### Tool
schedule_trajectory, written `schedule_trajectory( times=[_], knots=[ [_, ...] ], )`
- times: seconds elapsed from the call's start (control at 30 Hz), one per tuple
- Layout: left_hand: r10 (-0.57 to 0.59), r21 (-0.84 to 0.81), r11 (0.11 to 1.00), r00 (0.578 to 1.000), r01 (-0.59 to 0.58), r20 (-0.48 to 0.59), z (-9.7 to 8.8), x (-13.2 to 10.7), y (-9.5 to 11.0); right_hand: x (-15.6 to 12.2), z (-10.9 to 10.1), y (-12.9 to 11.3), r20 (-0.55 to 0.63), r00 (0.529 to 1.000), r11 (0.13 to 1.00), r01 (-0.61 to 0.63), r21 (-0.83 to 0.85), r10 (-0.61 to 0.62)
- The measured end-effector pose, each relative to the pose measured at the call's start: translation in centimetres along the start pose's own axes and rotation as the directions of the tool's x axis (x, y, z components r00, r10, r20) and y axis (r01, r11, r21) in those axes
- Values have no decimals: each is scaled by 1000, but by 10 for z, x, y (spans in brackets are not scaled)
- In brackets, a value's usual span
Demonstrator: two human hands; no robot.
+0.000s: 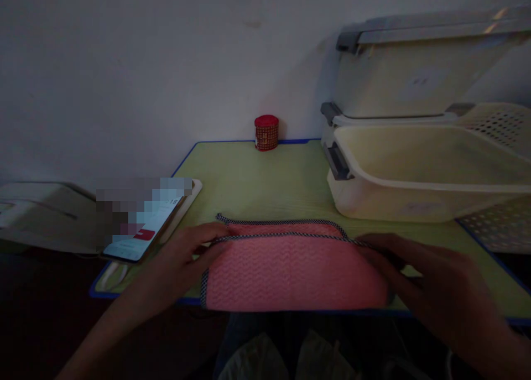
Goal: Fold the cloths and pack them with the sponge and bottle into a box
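A pink cloth (290,275) with a black-and-white checked edging lies folded over at the near edge of the table, its fold facing me. My left hand (182,258) pinches the cloth's upper left corner between thumb and fingers. At the opposite corner my right hand (431,280) grips the edging the same way, its fingertips partly in shadow. The upper layer's edge is stretched fairly straight between both hands, and a strip of the layer beneath shows just behind it.
Left of the cloth, a lit phone (145,230) leans on a white stand. At the table's back stands a red lidded tin (266,133). An open cream bin (398,203) takes up the right side, with a lidded storage box (406,81) behind it. The greenish table (249,175) has blue edging.
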State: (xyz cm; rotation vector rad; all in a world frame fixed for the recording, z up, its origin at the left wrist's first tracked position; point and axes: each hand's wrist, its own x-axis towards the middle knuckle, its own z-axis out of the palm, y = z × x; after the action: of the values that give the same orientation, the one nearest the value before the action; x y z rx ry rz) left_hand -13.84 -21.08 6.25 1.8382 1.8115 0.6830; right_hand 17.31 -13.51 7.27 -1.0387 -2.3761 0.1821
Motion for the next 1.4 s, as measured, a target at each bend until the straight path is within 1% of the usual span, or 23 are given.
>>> schedule_trajectory(
  times=[0.03, 0.07, 0.13, 0.23, 0.33, 0.57, 0.73, 0.87, 1.13, 1.23, 1.4],
  knots=[
    [-5, -7, 1000, 997, 5, 75, 3, 9, 1, 7, 6, 0, 5, 1000, 1000, 20, 21, -20],
    [-20, 14, 1000, 993, 19, 114, 5, 17, 0, 13, 13, 2, 13, 1000, 999, 27, 29, -27],
    [-40, 68, 997, 992, 32, 116, 10, 29, -3, 21, 25, 8, 100, 995, 999, -2, 32, -2],
    [-82, 87, 994, 991, 73, 106, 15, 38, -8, 28, 37, 14, 255, 961, 994, -102, -35, 108],
    [-98, 63, 994, 987, 91, 130, 17, 42, -10, 32, 43, 15, 318, 932, 983, -151, -102, 176],
    [-110, 25, 994, 985, 108, 132, 18, 49, -15, 34, 48, 18, 368, 903, 975, -192, -110, 219],
    [-129, 59, 990, 987, 124, 91, 22, 53, -18, 40, 50, 16, 412, 874, 964, -199, -177, 256],
    [-125, 74, 990, 990, 121, 63, 25, 55, -18, 42, 51, 13, 405, 871, 948, -181, -263, 279],
    [-119, 137, 984, 992, 114, 30, 25, 57, -11, 44, 52, 12, 425, 856, 932, -160, -324, 295],
    [-118, 171, 978, 993, 116, 4, 27, 57, -10, 46, 54, 12, 420, 857, 913, -131, -386, 300],
    [-138, 236, 962, 990, 137, -10, 30, 57, -9, 45, 58, 9, 405, 858, 871, -92, -483, 315]
  ],
)
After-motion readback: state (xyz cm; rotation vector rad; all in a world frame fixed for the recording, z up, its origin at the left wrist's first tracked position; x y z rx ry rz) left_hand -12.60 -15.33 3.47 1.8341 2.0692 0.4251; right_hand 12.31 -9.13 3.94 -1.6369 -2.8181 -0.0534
